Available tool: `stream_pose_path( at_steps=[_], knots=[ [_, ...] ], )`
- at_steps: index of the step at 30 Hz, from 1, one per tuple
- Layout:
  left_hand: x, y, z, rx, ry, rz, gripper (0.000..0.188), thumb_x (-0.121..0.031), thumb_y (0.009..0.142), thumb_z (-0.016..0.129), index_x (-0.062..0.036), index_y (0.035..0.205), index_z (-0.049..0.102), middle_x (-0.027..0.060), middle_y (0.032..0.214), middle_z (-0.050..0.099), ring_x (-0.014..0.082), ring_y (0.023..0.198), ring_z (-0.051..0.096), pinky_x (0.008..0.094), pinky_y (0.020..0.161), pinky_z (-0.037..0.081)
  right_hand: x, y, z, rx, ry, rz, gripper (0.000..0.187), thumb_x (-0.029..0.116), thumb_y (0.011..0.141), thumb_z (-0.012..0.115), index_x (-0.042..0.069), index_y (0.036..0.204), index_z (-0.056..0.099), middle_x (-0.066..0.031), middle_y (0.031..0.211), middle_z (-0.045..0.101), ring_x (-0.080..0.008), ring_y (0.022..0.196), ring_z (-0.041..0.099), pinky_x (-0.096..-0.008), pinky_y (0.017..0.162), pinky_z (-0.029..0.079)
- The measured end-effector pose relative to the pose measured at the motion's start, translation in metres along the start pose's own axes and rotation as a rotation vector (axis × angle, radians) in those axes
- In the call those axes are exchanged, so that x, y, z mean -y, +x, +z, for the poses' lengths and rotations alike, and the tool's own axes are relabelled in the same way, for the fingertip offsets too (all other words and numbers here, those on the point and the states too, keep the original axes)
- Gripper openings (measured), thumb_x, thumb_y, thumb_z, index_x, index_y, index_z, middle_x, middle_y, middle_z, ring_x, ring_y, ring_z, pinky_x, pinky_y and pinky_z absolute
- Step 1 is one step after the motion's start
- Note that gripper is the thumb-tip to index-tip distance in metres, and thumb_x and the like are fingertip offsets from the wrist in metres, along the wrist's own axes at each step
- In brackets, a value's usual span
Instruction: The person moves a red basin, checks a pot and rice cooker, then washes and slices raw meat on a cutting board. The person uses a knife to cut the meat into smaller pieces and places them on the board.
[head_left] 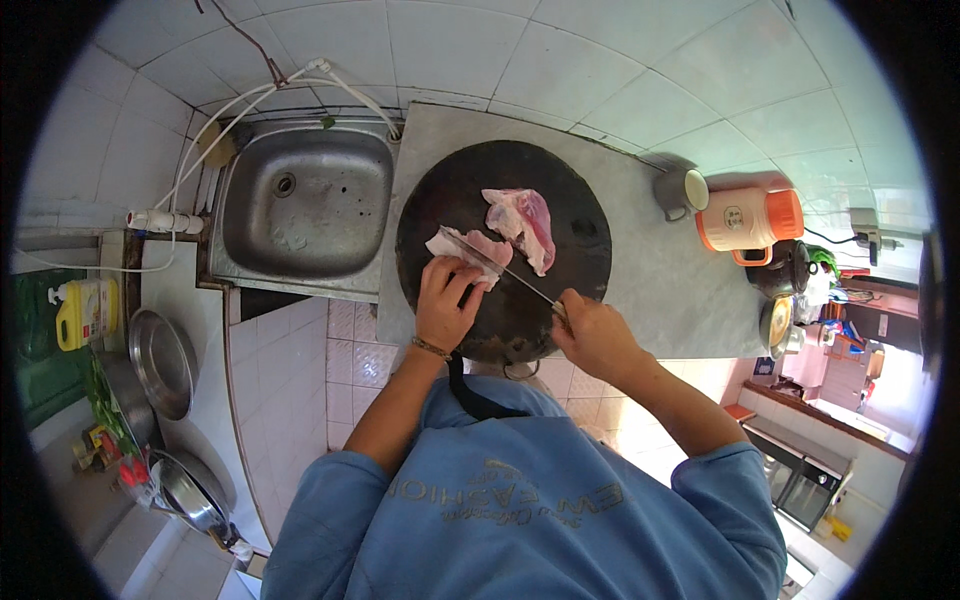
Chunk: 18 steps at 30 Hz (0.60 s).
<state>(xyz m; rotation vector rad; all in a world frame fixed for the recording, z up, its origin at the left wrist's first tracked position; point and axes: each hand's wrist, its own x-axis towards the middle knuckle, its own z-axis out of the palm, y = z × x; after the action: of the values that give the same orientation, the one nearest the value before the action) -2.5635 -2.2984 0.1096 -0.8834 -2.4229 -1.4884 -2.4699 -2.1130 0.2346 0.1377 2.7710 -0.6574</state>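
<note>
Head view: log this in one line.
left hand: on flat pink meat; right hand: gripping long steel knife, blade across that meat; red-and-white meat chunk: beside it, on round black board

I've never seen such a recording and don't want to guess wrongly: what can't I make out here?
All in the head view:
Long, thin-bladed metal knife: the right hand covers most of its handle.
Flat, pale pink piece of meat: the left hand hides part of it.
Orange-and-white plastic jug: its opaque sides hide any contents.
Large green object at far left: cut off by the picture's dark rim.
</note>
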Motion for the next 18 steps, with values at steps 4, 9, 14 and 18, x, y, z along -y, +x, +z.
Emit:
stream_pose_path(
  at_steps=[4,9,14,18],
  knots=[
    [0.002,0.0,0.001,0.0,0.019,0.004,0.023,-0.007,0.07,0.071,-0.005,0.091,0.062,0.0111,0.096,0.054,0.0328,0.098,0.051,0.0425,0.086,0.043,0.005,0.006,0.008,0.012,-0.039,0.041,0.027,0.026,0.089,0.053,0.002,0.091,0.042,-0.0195,0.063,0.06,-0.0399,0.06,0.06,-0.0489,0.054,0.048],
    [0.003,-0.001,0.002,-0.006,0.026,0.009,0.022,-0.007,0.07,0.071,-0.0051,0.09,0.062,0.0107,0.097,0.055,0.033,0.1,0.051,0.0422,0.087,0.043,0.025,0.042,0.022,0.034,-0.103,0.089,0.027,0.027,0.089,0.052,0.002,0.09,0.042,-0.02,0.063,0.061,-0.039,0.06,0.062,-0.0475,0.053,0.05],
    [0.003,0.0,0.001,-0.006,0.011,-0.019,0.022,-0.008,0.07,0.072,-0.0052,0.09,0.063,0.0104,0.098,0.056,0.0332,0.1,0.052,0.0418,0.088,0.043,0.03,0.029,0.012,0.162,-0.133,0.144,0.026,0.025,0.089,0.052,0.002,0.091,0.042,-0.0208,0.066,0.062,-0.0383,0.061,0.063,-0.0464,0.053,0.052],
    [0.003,-0.001,0.003,-0.01,0.022,-0.027,0.022,-0.009,0.07,0.072,-0.0056,0.091,0.063,0.0101,0.1,0.056,0.0331,0.102,0.051,0.0419,0.09,0.043,0.019,0.03,0.017,0.161,-0.117,0.126,0.026,0.024,0.088,0.052,0.001,0.09,0.041,-0.0219,0.067,0.062,-0.0384,0.062,0.063,-0.0469,0.054,0.052]
  ],
)
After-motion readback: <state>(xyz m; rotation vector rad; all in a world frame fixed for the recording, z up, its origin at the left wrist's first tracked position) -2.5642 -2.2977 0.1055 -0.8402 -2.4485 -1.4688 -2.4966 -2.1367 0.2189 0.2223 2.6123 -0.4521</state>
